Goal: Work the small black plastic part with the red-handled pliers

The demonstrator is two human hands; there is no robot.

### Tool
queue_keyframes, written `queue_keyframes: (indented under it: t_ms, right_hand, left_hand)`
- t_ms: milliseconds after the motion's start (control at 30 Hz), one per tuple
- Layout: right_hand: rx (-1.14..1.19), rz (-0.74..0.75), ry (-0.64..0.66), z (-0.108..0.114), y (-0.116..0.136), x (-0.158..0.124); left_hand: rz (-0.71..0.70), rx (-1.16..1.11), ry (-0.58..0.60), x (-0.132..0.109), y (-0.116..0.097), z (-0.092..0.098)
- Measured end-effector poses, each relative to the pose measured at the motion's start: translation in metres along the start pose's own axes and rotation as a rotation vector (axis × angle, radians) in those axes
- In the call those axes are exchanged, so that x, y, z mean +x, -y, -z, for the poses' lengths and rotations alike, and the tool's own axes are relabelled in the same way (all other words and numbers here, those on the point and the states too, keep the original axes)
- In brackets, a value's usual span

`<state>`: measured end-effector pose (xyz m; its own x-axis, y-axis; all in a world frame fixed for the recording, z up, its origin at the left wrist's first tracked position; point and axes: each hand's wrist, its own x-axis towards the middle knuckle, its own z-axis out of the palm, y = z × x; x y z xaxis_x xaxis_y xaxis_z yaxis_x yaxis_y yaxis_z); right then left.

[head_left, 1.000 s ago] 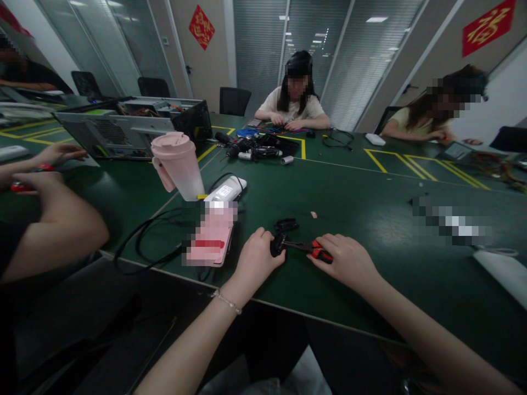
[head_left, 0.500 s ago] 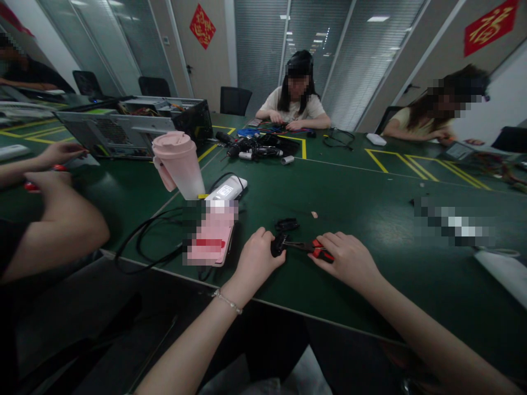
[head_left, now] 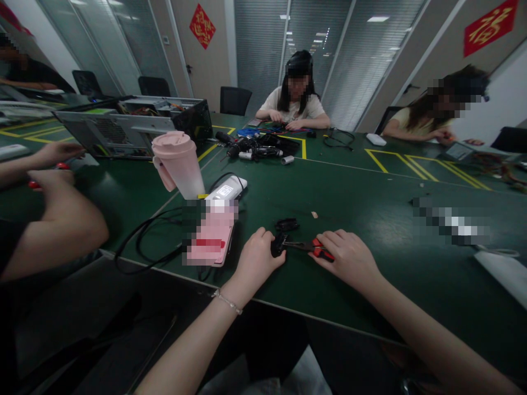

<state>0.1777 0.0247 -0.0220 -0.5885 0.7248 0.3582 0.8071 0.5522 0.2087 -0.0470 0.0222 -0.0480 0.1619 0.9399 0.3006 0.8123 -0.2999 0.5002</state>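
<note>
My left hand (head_left: 258,258) pinches a small black part (head_left: 279,242) at its two o'clock, over the green counter (head_left: 362,203), while my right hand (head_left: 348,257) is wrapped around red-handled pliers (head_left: 306,247). Their long axis runs nearly three to nine o'clock, tips meeting the part; I can't tell whether they bite. My left grip is nearer it. Another black piece (head_left: 287,224) lies just beside it, toward one o'clock. Toward eleven stand a lidded pink cup (head_left: 177,164), contents hidden, and an open computer case (head_left: 132,131) with wires inside.
</note>
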Motion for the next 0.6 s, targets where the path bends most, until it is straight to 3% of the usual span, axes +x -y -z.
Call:
queue_keyframes:
  t_ms: [600]
  right_hand:
    - [0.002, -0.015, 0.033, 0.0003, 0.001, -0.0003]
  left_hand:
    - [-0.003, 0.015, 0.005, -0.0002, -0.0006, 0.0008]
